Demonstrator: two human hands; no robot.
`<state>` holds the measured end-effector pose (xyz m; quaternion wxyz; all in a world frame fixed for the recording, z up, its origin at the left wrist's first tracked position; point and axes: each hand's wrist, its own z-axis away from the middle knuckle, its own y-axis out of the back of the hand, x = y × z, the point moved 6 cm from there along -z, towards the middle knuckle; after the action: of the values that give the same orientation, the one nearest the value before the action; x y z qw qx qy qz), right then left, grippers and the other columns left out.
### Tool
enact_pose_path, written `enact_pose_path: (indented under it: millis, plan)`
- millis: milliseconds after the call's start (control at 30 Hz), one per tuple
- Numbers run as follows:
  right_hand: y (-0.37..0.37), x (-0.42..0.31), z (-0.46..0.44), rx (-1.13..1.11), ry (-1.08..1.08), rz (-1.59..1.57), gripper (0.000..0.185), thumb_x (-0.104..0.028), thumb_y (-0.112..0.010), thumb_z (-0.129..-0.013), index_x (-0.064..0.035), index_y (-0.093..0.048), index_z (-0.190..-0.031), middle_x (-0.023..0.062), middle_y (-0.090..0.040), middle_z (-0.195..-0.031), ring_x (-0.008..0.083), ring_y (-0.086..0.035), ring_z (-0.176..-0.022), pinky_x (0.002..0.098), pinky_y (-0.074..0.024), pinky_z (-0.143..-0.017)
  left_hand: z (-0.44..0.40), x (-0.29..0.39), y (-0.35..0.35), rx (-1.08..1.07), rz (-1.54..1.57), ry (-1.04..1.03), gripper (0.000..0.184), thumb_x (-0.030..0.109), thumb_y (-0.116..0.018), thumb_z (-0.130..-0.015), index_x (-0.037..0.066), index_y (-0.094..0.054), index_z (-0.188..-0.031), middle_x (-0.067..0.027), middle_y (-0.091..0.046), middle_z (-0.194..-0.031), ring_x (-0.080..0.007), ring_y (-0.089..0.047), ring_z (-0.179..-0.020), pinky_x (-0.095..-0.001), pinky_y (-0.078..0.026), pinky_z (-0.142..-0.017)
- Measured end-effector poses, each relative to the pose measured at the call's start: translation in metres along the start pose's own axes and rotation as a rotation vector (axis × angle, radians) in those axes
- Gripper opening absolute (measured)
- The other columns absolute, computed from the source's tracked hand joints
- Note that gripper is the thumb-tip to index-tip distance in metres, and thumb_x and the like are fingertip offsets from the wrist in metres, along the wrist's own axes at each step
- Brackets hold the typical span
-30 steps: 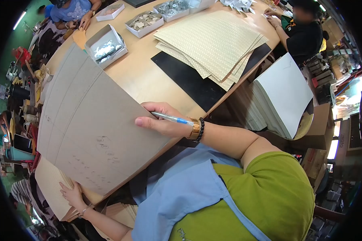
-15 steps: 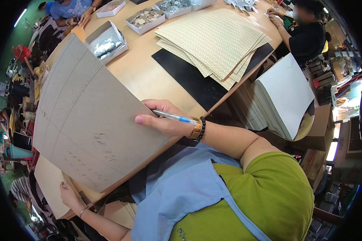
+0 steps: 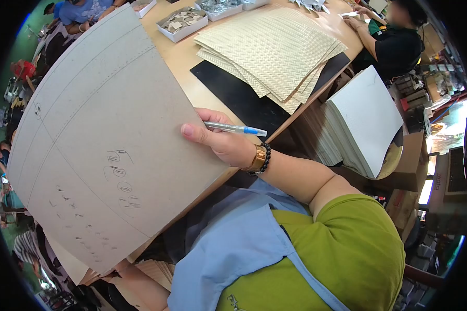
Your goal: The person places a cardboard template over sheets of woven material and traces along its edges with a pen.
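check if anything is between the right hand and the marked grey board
Nothing visible is: the right hand directly grips the marked grey board by its edge. The pen lies across that hand.

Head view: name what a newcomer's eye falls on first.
Probably the large grey card with handwritten notes, filling the left side, its edge gripped by the right hand, which also holds a pen. Next come the cream herringbone-patterned sheets at top centre, lying over a black sheet.

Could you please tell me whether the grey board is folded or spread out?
Spread out: the grey board shows one broad face, no fold visible.
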<state>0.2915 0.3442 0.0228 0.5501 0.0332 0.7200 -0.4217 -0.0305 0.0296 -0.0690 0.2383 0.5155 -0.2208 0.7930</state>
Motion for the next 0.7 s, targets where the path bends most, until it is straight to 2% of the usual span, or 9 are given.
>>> enact_pose_path:
  millis: [267, 367, 467, 500, 567, 600, 633, 667, 700]
  plan:
    - [0.004, 0.023, -0.004, -0.029, -0.103, 0.049, 0.047, -0.031, -0.064, -0.095, 0.0008, -0.054, -0.128, 0.0077, -0.065, -0.115, 0.0108, -0.06, -0.102, 0.0276, -0.0493, -0.09, 0.001, -0.031, -0.09, -0.23, 0.057, 0.087, 0.066, 0.053, -0.041, -0.096, -0.003, -0.052, -0.13, -0.0187, -0.058, -0.128, -0.0312, -0.058, -0.112, -0.0397, -0.047, -0.094]
    - [0.01, 0.024, -0.011, -0.001, -0.026, 0.394, 0.047, -0.03, -0.067, -0.093, 0.0009, -0.056, -0.126, 0.0099, -0.067, -0.111, 0.0154, -0.062, -0.102, 0.0306, -0.0509, -0.089, -0.001, -0.038, -0.112, -0.284, 0.054, 0.105, 0.069, 0.055, -0.041, -0.095, -0.003, -0.051, -0.131, -0.0183, -0.058, -0.129, -0.0306, -0.058, -0.113, -0.0395, -0.047, -0.094]
    - [0.034, -0.01, -0.008, 0.132, 0.248, 0.877, 0.051, -0.03, -0.07, -0.089, 0.0007, -0.055, -0.127, 0.014, -0.065, -0.114, 0.0216, -0.062, -0.105, 0.0325, -0.0497, -0.092, -0.006, -0.041, -0.127, -0.314, 0.049, 0.105, 0.072, 0.058, -0.041, -0.094, -0.002, -0.05, -0.132, -0.018, -0.057, -0.129, -0.03, -0.058, -0.114, -0.0394, -0.047, -0.094]
    - [0.052, -0.024, -0.006, 0.179, 0.255, 1.001, 0.054, -0.023, -0.072, -0.088, -0.0016, -0.052, -0.133, 0.015, -0.062, -0.123, 0.0209, -0.058, -0.115, 0.0329, -0.0468, -0.098, -0.007, -0.041, -0.13, -0.318, 0.047, 0.099, 0.073, 0.058, -0.041, -0.094, -0.002, -0.05, -0.133, -0.0178, -0.057, -0.13, -0.0298, -0.058, -0.114, -0.0393, -0.047, -0.094]
    - [0.091, -0.052, 0.002, 0.246, 0.247, 1.243, 0.053, -0.024, -0.074, -0.085, -0.0024, -0.055, -0.13, 0.0175, -0.063, -0.121, 0.0275, -0.059, -0.115, 0.0372, -0.0473, -0.097, -0.009, -0.04, -0.132, -0.321, 0.043, 0.095, 0.074, 0.06, -0.041, -0.093, -0.002, -0.049, -0.133, -0.0176, -0.056, -0.13, -0.0294, -0.057, -0.114, -0.0393, -0.047, -0.094]
    - [0.099, -0.077, 0.012, 0.307, 0.099, 1.544, 0.055, -0.03, -0.075, -0.082, -0.0027, -0.057, -0.126, 0.0189, -0.064, -0.116, 0.0313, -0.061, -0.11, 0.0393, -0.0492, -0.09, -0.011, -0.039, -0.132, -0.321, 0.035, 0.089, 0.075, 0.061, -0.041, -0.093, -0.002, -0.049, -0.134, -0.0174, -0.056, -0.131, -0.0292, -0.057, -0.115, -0.0392, -0.047, -0.094]
    - [0.119, -0.09, 0.02, 0.319, 0.251, 1.755, 0.058, -0.036, -0.077, -0.08, -0.0037, -0.058, -0.124, 0.0193, -0.065, -0.112, 0.0336, -0.061, -0.107, 0.042, -0.0463, -0.09, -0.011, -0.039, -0.132, -0.32, 0.034, 0.088, 0.076, 0.062, -0.042, -0.092, -0.002, -0.049, -0.134, -0.0173, -0.056, -0.131, -0.029, -0.057, -0.115, -0.0392, -0.047, -0.094]
    - [0.142, -0.095, 0.032, 0.403, 0.211, 1.912, 0.06, -0.039, -0.078, -0.077, -0.005, -0.059, -0.122, 0.0173, -0.064, -0.12, 0.0318, -0.059, -0.115, 0.0472, -0.0367, -0.103, -0.011, -0.039, -0.132, -0.32, 0.029, 0.087, 0.077, 0.062, -0.042, -0.092, -0.001, -0.048, -0.134, -0.0172, -0.056, -0.131, -0.0288, -0.057, -0.115, -0.0391, -0.047, -0.094]
    - [0.161, -0.1, 0.044, 0.45, 0.189, 1.958, 0.061, -0.04, -0.079, -0.076, -0.0063, -0.059, -0.123, 0.016, -0.063, -0.123, 0.0309, -0.057, -0.118, 0.0504, -0.0314, -0.105, -0.01, -0.04, -0.131, -0.318, 0.028, 0.087, 0.078, 0.063, -0.042, -0.091, -0.001, -0.048, -0.135, -0.017, -0.055, -0.132, -0.0286, -0.057, -0.115, -0.0391, -0.047, -0.094]
